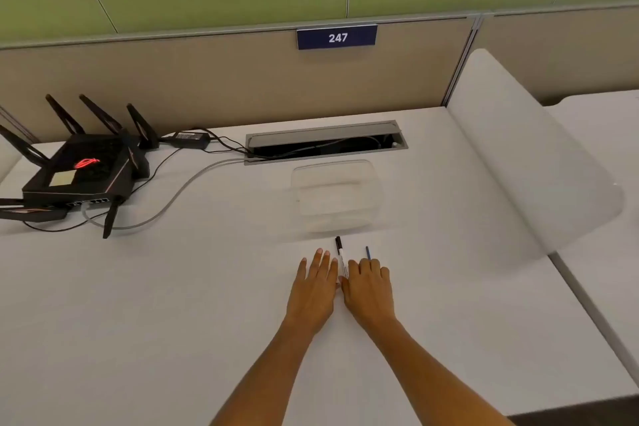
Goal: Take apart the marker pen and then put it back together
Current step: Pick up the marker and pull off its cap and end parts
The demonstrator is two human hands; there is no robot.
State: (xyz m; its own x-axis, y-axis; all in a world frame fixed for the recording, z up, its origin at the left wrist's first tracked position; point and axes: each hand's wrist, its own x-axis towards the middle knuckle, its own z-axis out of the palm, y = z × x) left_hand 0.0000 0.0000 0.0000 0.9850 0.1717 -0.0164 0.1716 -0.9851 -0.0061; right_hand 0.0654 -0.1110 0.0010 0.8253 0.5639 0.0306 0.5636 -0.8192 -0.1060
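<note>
A marker pen (340, 256) with a white barrel and black cap lies on the white desk (173, 287), pointing away from me. My left hand (316, 289) rests flat just left of it, fingers spread, holding nothing. My right hand (369, 287) lies flat just right of the marker, its fingers slightly curled. A thin blue pen (368, 253) sticks out from under the right hand's fingers; whether the hand grips it is unclear. The marker's near end is hidden between my two hands.
A clear plastic container (335, 197) stands just beyond the pens. A black router (79, 169) with antennas and cables sits at the far left. A cable hatch (325, 142) is set in the desk's back. A white divider panel (525, 156) rises on the right.
</note>
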